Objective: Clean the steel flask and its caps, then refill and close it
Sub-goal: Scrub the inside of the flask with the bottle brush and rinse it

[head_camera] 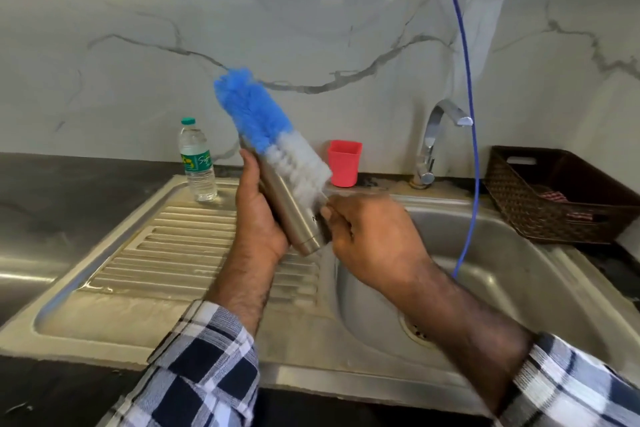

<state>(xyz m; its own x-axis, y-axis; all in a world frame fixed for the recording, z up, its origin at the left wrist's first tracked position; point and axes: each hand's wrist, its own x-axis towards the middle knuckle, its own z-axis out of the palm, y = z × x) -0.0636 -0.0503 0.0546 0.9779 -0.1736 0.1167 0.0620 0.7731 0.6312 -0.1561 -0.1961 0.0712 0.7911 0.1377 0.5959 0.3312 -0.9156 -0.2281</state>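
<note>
The left hand [258, 215] grips the steel flask [294, 215], tilted above the sink [519, 253]. The right hand [374, 236] holds a bottle brush [273, 135], its bristles lying against the flask's outside.

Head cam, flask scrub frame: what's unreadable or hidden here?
- Steel flask mouth: hidden behind the brush; caps not in view.
- Flask lettering: covered by the right hand, which is motion-blurred.
- Brush handle: buried in the right hand.
- Left hand fingers: behind the flask.
- Wicker basket: contents mostly hidden by its wall, right side cut by the frame edge.
- Water bottle label: too small to read.
</note>
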